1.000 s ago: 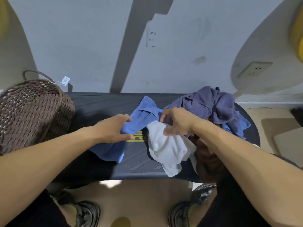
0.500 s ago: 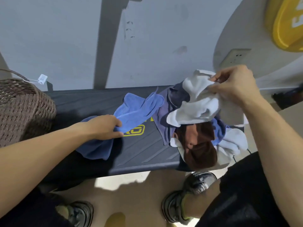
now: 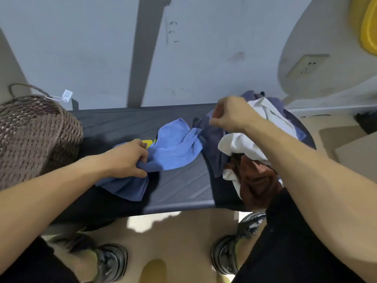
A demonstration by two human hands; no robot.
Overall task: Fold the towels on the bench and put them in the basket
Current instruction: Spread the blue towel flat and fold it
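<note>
Two bare forearms reach forward from the bottom corners. The left hand (image 3: 127, 159) lies low, knuckles up, fingers curled in a tight grip with the thumb tucked beneath. The right hand (image 3: 230, 115) is raised higher and farther out, wrist bent, fingertips pinched together pointing left.

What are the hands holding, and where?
The left hand grips the light blue cloth towel at its bunched near-left edge. The right hand looks empty.

One head-worn wide-angle view looks forward and steeply down from close above the desk (image 3: 126, 121), taking in the wall (image 3: 81, 48) behind and the floor (image 3: 179, 237) and shoes below.
</note>
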